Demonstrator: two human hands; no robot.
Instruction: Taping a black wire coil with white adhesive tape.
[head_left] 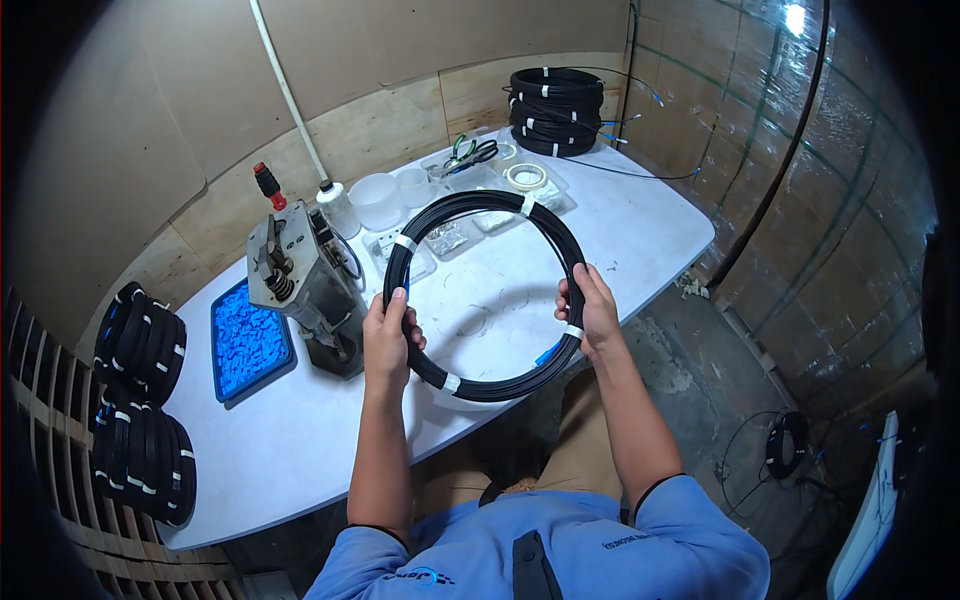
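Pretty matt finish's seen on the round black plastic-looking cable coil (505, 388) mid-frame; super glossy clear plastic film (790, 130) is stretched upper right.

Print shows on the blue shirt (590, 565) at the near edge.
On the shirt's left side stands a logo (430, 577), pale lettering with a curved swirl and a scatter of small dark squares; on its right side runs a single slanting line of small, dark capital lettering (640, 543). The white bands (528, 205) around the black coil (500, 388) are too small to tell whether they carry any marks.
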